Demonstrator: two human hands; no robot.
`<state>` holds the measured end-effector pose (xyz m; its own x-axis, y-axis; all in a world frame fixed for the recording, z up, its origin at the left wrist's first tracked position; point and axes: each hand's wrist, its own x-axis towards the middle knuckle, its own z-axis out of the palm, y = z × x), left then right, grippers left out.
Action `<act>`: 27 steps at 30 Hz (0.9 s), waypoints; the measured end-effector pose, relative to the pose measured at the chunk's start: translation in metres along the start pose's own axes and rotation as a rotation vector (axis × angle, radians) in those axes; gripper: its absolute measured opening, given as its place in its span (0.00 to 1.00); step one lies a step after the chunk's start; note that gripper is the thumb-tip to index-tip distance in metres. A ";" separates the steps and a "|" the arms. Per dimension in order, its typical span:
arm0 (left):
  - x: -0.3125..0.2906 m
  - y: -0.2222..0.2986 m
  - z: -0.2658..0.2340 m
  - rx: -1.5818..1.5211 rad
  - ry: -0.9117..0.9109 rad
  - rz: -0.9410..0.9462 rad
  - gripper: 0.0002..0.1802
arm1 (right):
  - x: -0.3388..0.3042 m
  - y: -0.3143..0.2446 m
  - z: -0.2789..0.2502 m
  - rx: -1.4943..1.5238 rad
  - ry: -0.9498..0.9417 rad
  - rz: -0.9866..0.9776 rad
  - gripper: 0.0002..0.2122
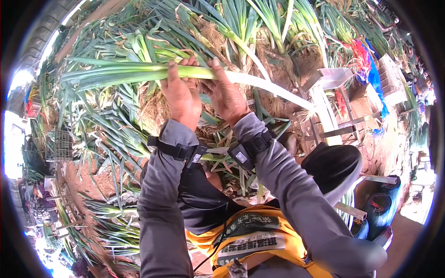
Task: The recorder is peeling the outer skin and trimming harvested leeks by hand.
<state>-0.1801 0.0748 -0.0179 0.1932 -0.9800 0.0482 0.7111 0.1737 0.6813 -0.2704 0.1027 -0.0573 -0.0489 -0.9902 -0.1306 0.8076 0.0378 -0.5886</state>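
A large green onion (pixel 271 87) lies across both my hands, its green leaves pointing left and its long, bent white stalk reaching right and down. My left hand (pixel 181 97) is closed around it where the leaves begin, thumb on the near side. Just right of it, my right hand (pixel 226 95) grips the pale upper stalk, with the thumb laid over it. The stalk's white end comes close to a small wooden stand (pixel 323 111) on the right. Beneath and beyond my hands lie heaps of green onions (pixel 238 28) with brown roots.
On the left are more green onions (pixel 116 224) on brown soil and a wire crate (pixel 59 144). A metal tray (pixel 334 78) tops the stand at right. Blue plastic (pixel 376 85) and a cardboard box (pixel 364 104) lie past it. Dark blue cylinders (pixel 379 204) stand at lower right.
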 end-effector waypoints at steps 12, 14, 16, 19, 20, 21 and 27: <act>-0.025 -0.033 0.000 -0.073 -0.309 -0.308 0.24 | -0.005 -0.027 0.002 -0.049 -0.234 -0.101 0.12; -0.028 -0.029 0.006 -0.049 -0.267 -0.341 0.25 | -0.001 -0.028 0.006 -0.005 -0.212 -0.110 0.13; -0.032 -0.025 0.011 -0.063 -0.314 -0.374 0.25 | -0.003 -0.038 0.005 -0.182 -0.181 -0.109 0.18; -0.041 -0.027 0.019 0.025 -0.415 -0.420 0.29 | -0.011 -0.064 0.002 -0.399 -0.027 -0.456 0.25; -0.045 -0.026 0.023 0.085 -0.443 -0.443 0.30 | -0.017 -0.089 0.005 -0.488 -0.020 -0.553 0.26; -0.055 -0.027 0.035 0.167 -0.601 -0.440 0.31 | -0.019 -0.121 -0.004 -0.597 -0.022 -0.735 0.26; -0.053 -0.042 0.045 0.456 -0.826 -0.557 0.29 | -0.117 -0.355 0.013 -0.961 0.140 -1.316 0.22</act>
<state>-0.2504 0.1149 -0.0164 -0.7117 -0.7024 0.0084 0.2084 -0.1997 0.9574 -0.5440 0.2032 0.1769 -0.4608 -0.3882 0.7981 -0.4702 -0.6559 -0.5905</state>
